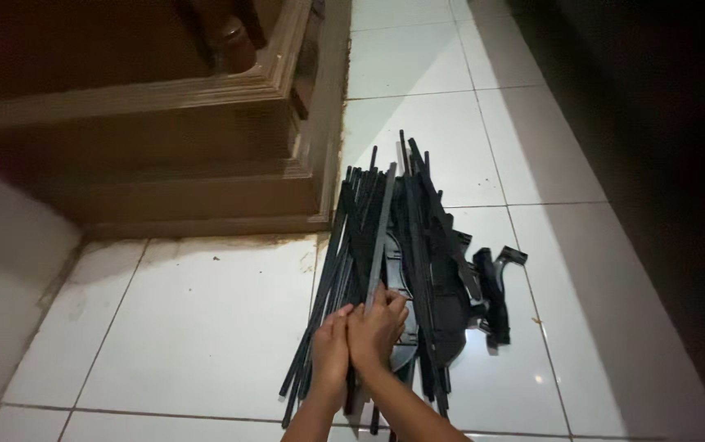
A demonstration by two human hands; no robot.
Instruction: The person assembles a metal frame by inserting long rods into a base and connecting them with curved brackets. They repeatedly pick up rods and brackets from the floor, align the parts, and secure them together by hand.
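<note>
1. The long flat black plastic strip [378, 237] lies atop the pile of black strips and brackets [418, 270] on the white tiled floor [205, 327], near the brown wooden furniture base [205, 188].
2. The right hand [378, 327] pinches the strip's near end; lifting it straight avoids snagging.
3. The left hand [330, 352] presses beside it, fingers curled; whether it grips anything cannot be told.

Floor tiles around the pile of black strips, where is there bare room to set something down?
Bare floor tiles lie left of the pile of black strips, bordered by the wooden furniture base behind. More bare tile lies right of the pile and beyond its far tips. It is crowded where the left hand and right hand grip the near ends.
</note>
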